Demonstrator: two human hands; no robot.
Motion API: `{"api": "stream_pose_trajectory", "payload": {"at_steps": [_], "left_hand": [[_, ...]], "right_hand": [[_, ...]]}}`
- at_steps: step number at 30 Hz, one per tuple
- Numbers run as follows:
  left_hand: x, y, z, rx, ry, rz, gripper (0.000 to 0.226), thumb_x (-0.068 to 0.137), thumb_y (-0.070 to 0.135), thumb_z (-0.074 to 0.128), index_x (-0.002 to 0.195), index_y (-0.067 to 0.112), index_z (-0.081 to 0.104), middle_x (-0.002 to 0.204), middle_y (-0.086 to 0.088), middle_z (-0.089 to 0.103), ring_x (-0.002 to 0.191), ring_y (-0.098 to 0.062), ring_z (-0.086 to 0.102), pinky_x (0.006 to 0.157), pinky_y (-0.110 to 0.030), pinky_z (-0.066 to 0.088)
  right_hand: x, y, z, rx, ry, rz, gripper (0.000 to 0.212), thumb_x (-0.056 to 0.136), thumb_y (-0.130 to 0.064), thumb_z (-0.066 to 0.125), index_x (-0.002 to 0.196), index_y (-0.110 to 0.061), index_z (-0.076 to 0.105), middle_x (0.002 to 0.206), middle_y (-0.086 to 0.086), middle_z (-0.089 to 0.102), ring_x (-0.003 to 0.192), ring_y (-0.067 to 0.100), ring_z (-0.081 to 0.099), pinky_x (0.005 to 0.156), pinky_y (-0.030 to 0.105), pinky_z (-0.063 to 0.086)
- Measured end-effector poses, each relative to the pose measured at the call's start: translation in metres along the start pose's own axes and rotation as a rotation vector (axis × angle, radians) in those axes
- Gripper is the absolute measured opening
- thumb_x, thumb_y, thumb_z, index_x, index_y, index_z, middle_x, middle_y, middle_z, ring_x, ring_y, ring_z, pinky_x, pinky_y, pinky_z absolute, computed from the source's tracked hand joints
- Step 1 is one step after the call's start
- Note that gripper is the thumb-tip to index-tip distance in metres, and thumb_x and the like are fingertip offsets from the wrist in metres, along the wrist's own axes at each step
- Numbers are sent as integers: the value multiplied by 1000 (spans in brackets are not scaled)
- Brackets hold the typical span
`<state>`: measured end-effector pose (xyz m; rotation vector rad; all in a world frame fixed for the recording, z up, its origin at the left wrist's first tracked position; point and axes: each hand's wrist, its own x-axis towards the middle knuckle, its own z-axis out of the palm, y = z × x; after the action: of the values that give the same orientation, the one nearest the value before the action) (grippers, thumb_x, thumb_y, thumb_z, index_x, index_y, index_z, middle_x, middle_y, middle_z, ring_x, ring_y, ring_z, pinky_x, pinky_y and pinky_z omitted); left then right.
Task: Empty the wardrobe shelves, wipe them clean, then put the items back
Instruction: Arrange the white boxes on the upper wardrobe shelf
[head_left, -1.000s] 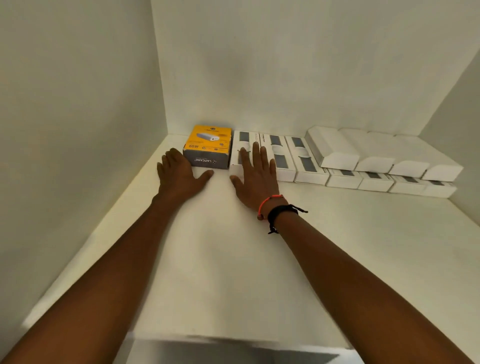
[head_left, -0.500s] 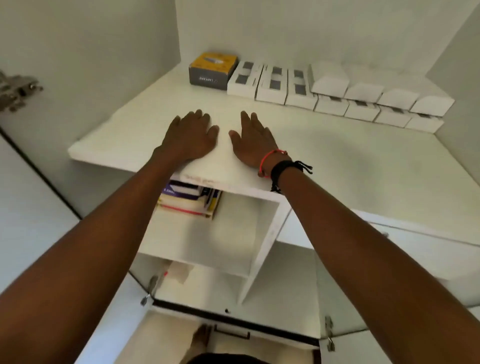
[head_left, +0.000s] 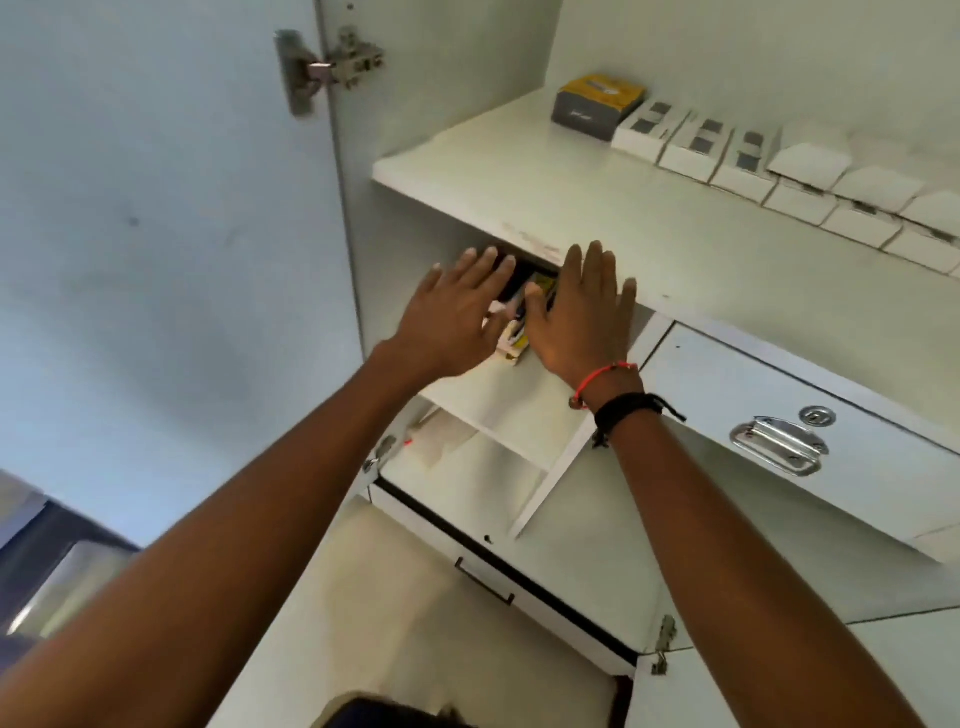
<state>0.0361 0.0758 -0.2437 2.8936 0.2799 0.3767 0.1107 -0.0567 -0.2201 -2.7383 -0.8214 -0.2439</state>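
Books were stacked in the compartment under the upper shelf, partly hidden by the left hand and right hand, both held flat, fingers spread, nothing gripped. Above were ranged one yellow-grey box and three windowed white boxes.

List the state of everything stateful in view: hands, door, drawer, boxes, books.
left hand: open, fingers spread, by the books
right hand: open, fingers straight, by the books
books: stacked in the compartment under the shelf; contact unclear
wardrobe door: open
drawer: closed
boxes: in a row at the shelf's back
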Motion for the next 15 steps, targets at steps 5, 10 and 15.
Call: {"api": "stream_pose_trajectory", "payload": {"at_steps": [5,10,15], "left_hand": [[-115,-32,33,-18,-146,-184,68,101,43,40,156,24,5,164,-2,4,151,-22,3,120,-46,11],[-253,-56,66,-103,-346,-424,70,101,41,41,156,21,3,164,-4,1,151,-21,1,121,-46,8],[-404,-65,89,-231,-479,-714,70,101,38,44,156,18,6,164,-7,6,151,-23,4,120,-47,10]], "right_hand": [[-80,-45,44,132,-194,-11,74,99,-45,42,155,-12,6,163,13,1,151,27,-1,118,53,1],[-175,-103,109,124,-542,-56,80,96,-50,47,156,-19,3,163,9,2,150,28,2,117,57,4],[-280,-170,160,78,-857,-208,83,94,-52,50,155,-21,3,163,6,6,149,29,7,117,58,10]]}}
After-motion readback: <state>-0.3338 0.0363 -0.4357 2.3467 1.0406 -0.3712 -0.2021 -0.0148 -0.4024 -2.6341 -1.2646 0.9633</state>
